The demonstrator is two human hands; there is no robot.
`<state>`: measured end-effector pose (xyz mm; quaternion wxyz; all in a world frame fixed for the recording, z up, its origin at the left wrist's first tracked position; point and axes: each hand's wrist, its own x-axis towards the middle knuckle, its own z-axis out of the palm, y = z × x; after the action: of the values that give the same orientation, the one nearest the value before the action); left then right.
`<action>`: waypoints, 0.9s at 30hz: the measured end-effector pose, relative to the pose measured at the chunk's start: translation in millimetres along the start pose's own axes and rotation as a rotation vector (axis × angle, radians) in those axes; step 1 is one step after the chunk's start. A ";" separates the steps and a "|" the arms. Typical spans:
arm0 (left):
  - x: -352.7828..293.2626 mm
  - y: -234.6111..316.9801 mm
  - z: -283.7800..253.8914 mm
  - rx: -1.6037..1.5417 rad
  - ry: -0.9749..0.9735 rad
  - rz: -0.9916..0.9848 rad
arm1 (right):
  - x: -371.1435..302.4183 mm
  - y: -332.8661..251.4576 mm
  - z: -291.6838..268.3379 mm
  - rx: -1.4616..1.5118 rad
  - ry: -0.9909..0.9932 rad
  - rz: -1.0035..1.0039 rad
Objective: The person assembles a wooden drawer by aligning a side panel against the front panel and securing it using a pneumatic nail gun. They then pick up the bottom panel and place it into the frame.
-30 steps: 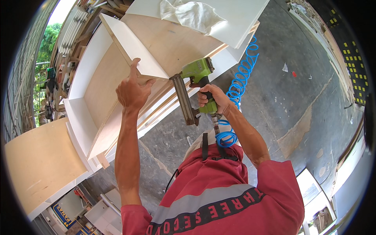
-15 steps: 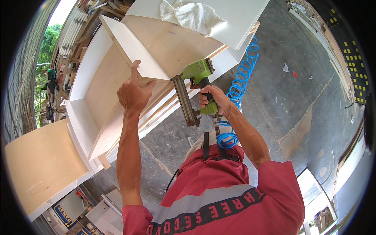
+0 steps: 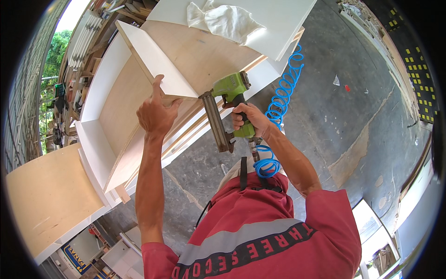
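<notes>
My right hand (image 3: 248,118) is wrapped round the grip of a green nail gun (image 3: 228,85), whose long metal magazine slants down toward me. The gun's nose meets the near right corner of a white divider panel (image 3: 155,58) that stands on edge across a wooden cabinet carcass (image 3: 114,93). At the near end of this panel, my left hand (image 3: 158,110) grips its edge, index finger stretched along the side and thumb toward the gun. The palm side of that hand is hidden. A coiled blue air hose (image 3: 284,100) joins the bottom of the gun's handle.
A white cloth (image 3: 225,22) lies on white sheets (image 3: 278,28) at the carcass's far end. A curved plywood piece (image 3: 51,190) stands at the left. Stacked timber (image 3: 100,35) lines the back left. The grey concrete floor (image 3: 334,121) has small scraps on it.
The whole view shifts slightly. Both hands keep their holds, and the nail gun's nose stays at the panel's corner.
</notes>
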<state>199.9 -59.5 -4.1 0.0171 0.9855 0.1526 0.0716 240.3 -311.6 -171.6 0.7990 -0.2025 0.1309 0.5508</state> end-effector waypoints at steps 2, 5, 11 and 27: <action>-0.3 0.2 -0.4 -0.002 -0.004 -0.003 | -1.9 -1.0 1.5 0.011 -0.003 0.005; -0.1 1.2 -1.5 -0.015 -0.017 -0.015 | 0.8 -1.7 0.2 0.008 -0.017 0.010; -2.0 -4.8 -1.7 -0.012 0.012 0.007 | -1.5 -7.2 -0.1 0.014 -0.072 0.006; -1.4 0.9 -1.9 -0.017 0.000 -0.004 | -3.6 -9.6 6.0 0.016 -0.075 0.040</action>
<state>198.7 -60.7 -2.4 0.0256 0.9850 0.1542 0.0731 247.9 -314.7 -163.0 0.7939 -0.1729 0.1091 0.5727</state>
